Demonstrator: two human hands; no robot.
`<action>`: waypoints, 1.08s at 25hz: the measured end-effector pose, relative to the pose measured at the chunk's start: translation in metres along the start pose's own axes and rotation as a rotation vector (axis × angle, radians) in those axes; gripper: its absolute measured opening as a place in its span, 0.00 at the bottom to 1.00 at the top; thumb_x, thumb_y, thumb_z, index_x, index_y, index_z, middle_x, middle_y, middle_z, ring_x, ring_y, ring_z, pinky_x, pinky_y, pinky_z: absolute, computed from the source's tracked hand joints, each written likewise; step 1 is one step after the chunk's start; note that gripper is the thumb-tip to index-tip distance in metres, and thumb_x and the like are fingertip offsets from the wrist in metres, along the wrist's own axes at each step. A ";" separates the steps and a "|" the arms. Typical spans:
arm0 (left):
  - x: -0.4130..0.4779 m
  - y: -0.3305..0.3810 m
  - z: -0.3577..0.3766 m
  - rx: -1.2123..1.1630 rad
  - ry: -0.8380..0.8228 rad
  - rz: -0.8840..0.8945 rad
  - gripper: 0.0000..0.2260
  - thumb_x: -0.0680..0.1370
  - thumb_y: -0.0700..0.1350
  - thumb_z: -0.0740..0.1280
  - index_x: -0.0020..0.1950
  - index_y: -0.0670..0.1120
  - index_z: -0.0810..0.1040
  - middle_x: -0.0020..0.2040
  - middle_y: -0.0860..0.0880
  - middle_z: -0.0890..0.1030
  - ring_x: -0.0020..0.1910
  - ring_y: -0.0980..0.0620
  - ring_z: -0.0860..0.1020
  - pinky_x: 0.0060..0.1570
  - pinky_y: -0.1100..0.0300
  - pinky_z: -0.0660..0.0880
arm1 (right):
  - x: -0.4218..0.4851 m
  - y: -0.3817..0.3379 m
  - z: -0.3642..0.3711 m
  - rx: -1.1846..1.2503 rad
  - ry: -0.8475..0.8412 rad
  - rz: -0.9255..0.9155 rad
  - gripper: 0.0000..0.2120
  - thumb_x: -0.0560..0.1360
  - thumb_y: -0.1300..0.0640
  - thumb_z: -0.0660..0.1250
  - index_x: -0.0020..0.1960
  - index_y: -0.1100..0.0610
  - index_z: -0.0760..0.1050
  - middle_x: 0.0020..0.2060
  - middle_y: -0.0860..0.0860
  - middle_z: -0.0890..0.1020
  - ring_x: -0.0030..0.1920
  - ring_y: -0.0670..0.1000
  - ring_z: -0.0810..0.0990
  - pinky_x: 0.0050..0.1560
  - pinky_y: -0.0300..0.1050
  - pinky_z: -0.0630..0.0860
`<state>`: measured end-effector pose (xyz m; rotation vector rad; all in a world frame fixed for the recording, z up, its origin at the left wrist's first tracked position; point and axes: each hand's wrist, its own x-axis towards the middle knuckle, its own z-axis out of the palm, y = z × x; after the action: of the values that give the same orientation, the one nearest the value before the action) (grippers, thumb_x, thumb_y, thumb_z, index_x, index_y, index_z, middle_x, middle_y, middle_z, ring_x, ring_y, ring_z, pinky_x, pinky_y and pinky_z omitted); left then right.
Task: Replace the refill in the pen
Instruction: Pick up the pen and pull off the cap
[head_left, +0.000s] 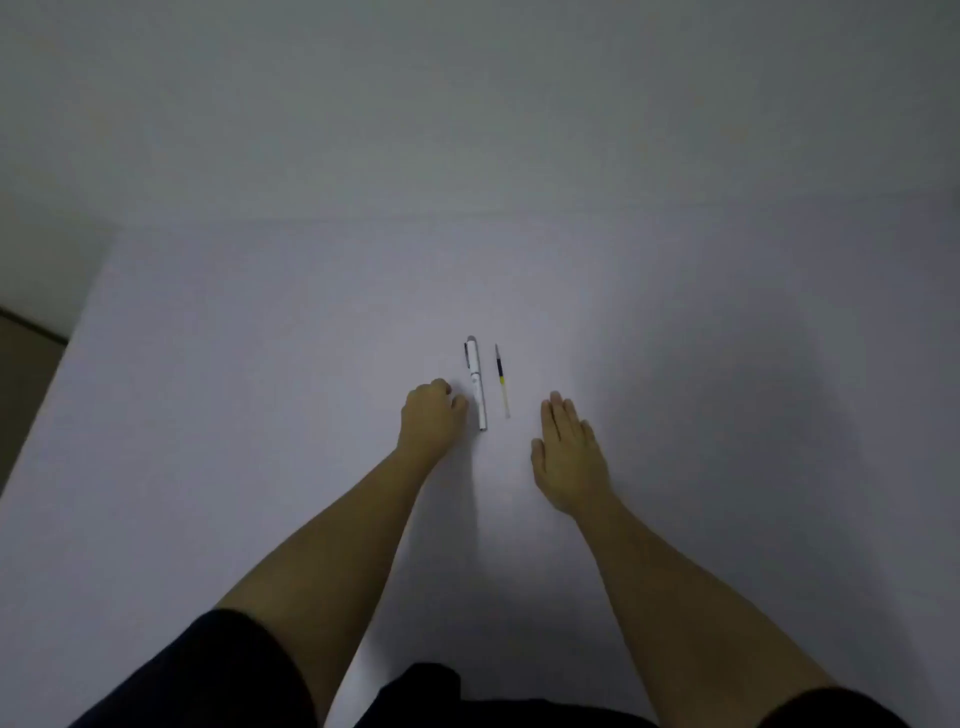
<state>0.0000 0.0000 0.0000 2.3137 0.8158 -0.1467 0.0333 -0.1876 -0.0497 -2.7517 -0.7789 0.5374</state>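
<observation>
A white capped pen (477, 383) lies lengthwise on the white table (260, 415), clip end away from me. Just to its right lies a thin refill (502, 380), dark at the far end, yellow in the middle, clear near me. My left hand (431, 418) rests on the table just left of the pen, fingers curled, with the fingertips close to the barrel and nothing in its grip. My right hand (569, 457) lies flat, palm down, fingers together, to the right of the refill and a little nearer to me, touching neither object.
The table's far edge (467, 218) meets a plain wall. Its left edge (57, 364) runs diagonally, with darker floor beyond it. Dark sleeves and clothing fill the bottom of the view.
</observation>
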 end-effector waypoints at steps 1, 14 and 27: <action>0.006 0.003 0.003 -0.016 0.010 -0.025 0.07 0.76 0.41 0.60 0.41 0.39 0.72 0.39 0.39 0.76 0.38 0.45 0.71 0.39 0.54 0.68 | 0.002 0.001 0.003 0.015 0.042 0.003 0.26 0.80 0.54 0.50 0.75 0.61 0.49 0.77 0.57 0.52 0.77 0.55 0.50 0.75 0.52 0.50; 0.042 0.032 0.028 -0.064 0.032 -0.222 0.08 0.75 0.41 0.64 0.46 0.36 0.77 0.45 0.37 0.81 0.37 0.43 0.76 0.34 0.57 0.70 | 0.001 0.004 0.015 0.022 0.177 -0.011 0.26 0.78 0.55 0.55 0.74 0.62 0.56 0.74 0.58 0.61 0.75 0.57 0.58 0.73 0.54 0.54; -0.050 -0.016 -0.036 -0.039 -0.253 0.293 0.09 0.77 0.49 0.65 0.43 0.44 0.73 0.35 0.45 0.79 0.27 0.54 0.68 0.28 0.63 0.65 | -0.026 -0.017 -0.064 0.667 0.235 -0.053 0.19 0.77 0.56 0.63 0.67 0.58 0.69 0.57 0.48 0.77 0.50 0.47 0.79 0.54 0.32 0.71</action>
<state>-0.0530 0.0059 0.0342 2.2893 0.3467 -0.2832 0.0316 -0.1953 0.0208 -2.1194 -0.4959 0.3649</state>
